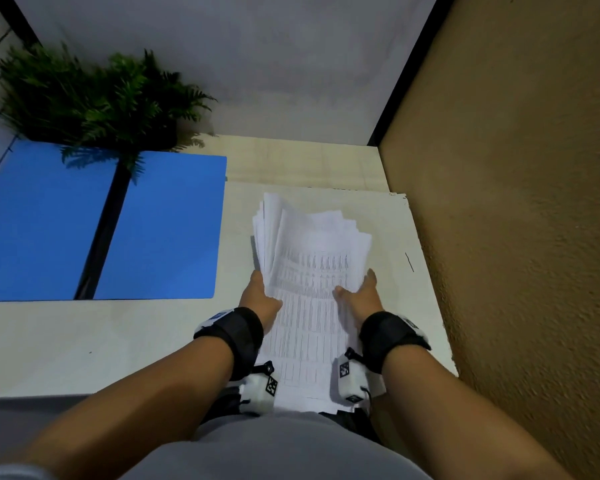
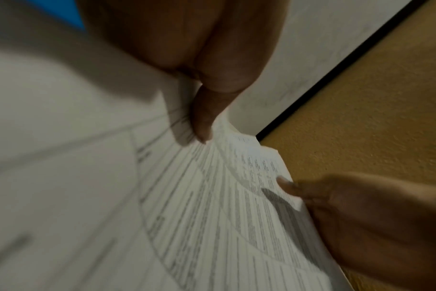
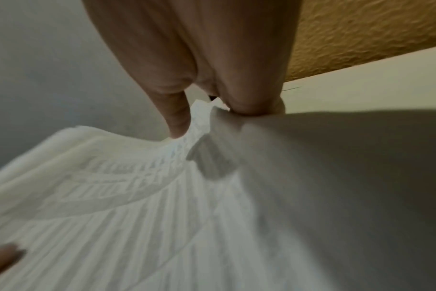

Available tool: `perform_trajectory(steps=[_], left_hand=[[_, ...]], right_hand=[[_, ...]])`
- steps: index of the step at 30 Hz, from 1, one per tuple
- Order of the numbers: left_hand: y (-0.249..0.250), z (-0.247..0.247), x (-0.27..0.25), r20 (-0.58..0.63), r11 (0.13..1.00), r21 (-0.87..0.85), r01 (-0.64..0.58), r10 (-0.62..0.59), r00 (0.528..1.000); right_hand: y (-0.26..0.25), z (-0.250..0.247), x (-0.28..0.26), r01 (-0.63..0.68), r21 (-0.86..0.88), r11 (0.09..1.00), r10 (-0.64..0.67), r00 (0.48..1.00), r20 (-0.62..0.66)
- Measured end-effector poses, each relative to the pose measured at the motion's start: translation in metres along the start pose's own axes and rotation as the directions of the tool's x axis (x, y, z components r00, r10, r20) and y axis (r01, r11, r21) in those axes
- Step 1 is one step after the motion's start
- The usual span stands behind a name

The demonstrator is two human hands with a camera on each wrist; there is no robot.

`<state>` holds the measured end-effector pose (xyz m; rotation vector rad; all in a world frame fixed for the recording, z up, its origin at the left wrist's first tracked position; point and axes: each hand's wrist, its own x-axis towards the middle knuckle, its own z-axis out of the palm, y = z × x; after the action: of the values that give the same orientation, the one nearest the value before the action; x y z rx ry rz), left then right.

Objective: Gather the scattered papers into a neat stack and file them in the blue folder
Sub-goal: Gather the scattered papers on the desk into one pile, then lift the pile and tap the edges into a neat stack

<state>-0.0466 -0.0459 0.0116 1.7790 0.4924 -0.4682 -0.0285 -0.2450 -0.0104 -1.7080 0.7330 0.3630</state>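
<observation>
A bundle of printed papers [image 1: 309, 278] is held up off the white table, its far ends fanned and curling. My left hand [image 1: 262, 297] grips its left edge, thumb on the top sheet. My right hand [image 1: 361, 292] grips the right edge the same way. In the left wrist view my left thumb presses the papers [image 2: 212, 206] and the right hand [image 2: 361, 212] pinches the opposite edge. The right wrist view shows the right hand's fingers pinching the papers [image 3: 137, 196]. The blue folder [image 1: 160, 226] lies open and flat at the left of the table.
A potted fern [image 1: 97, 98] stands at the back left, its fronds overhanging the folder. A textured tan wall [image 1: 516, 202] runs close along the table's right edge. The table's front edge [image 1: 84, 393] lies just before my body.
</observation>
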Motion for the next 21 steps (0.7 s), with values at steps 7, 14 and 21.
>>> perform_trajectory(steps=[7, 14, 21], left_hand=[[0.078, -0.024, -0.016, 0.160, 0.910, -0.320, -0.262, 0.324, 0.932], [0.159, -0.039, -0.033, -0.132, 0.838, -0.288, -0.463, 0.444, 0.886], [0.140, -0.042, -0.016, -0.058, 0.839, -0.370, -0.398, 0.407, 0.912]], right_hand=[[-0.067, -0.064, -0.042, 0.056, 0.468, 0.882, -0.172, 0.963, 0.209], [-0.152, -0.070, -0.082, 0.559, 0.429, 0.710, -0.560, 0.817, -0.138], [-0.126, -0.072, -0.060, 0.503, 0.374, 0.779, -0.511, 0.855, -0.087]])
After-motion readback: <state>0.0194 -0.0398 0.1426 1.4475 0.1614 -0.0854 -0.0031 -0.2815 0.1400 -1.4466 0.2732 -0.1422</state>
